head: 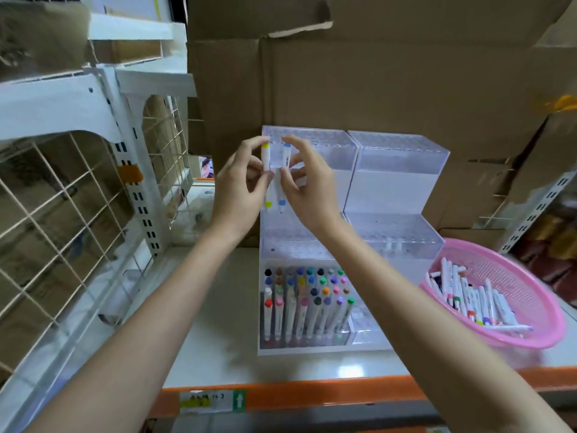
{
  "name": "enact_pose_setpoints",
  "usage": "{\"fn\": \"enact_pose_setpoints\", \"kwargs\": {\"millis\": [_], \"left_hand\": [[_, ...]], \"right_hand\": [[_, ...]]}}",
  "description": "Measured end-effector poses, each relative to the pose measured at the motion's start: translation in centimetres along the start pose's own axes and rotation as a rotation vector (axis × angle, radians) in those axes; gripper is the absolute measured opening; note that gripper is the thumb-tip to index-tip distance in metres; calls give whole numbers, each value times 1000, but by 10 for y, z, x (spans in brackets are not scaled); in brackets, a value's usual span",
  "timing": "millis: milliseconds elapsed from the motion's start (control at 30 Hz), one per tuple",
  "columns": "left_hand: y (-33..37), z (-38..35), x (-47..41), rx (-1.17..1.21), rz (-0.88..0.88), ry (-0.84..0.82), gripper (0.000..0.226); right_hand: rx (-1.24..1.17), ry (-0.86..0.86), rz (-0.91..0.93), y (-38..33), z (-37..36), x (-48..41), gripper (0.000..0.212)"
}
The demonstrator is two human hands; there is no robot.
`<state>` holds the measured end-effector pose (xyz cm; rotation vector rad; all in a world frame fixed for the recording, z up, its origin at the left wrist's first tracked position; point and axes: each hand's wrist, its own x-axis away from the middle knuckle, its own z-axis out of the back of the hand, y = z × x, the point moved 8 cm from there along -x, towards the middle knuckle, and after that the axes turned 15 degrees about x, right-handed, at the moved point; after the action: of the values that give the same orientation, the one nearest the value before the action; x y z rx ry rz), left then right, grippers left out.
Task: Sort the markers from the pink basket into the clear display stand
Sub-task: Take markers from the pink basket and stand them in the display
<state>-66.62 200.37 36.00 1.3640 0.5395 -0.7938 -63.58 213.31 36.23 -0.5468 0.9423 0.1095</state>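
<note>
A yellow-capped marker (265,157) stands upright, long axis vertical, pinched between the thumb and curled fingertips of the left hand (240,195). Just beside it, the right hand (312,189) pinches a blue-capped marker (285,157) the same way. Both are in front of the top tier of the stepped, clear acrylic display stand (396,170). A round pink mesh basket (530,332) of white-barrelled markers sits to its right.

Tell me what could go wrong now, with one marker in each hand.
The left hand pinches the yellow-capped marker and the right hand the blue-capped marker by fingertips only; either may slip and fall onto the markers in the front tier of the clear display stand. The pink basket sits close beside the right forearm, so a quick reach could knock it.
</note>
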Motion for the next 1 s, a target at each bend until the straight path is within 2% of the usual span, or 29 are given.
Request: {"fn": "enact_pose_setpoints", "kwargs": {"millis": [400,733,1000], "left_hand": [[-19,-4,9,-32,8,-24,47],[-13,-4,12,-95,-89,-6,43],[-26,-10,23,-120,-66,-101,41]], "right_hand": [[35,55,24,1,-8,10,37],[65,42,32,0,-9,12,35],[67,13,0,3,-11,14,38]]}}
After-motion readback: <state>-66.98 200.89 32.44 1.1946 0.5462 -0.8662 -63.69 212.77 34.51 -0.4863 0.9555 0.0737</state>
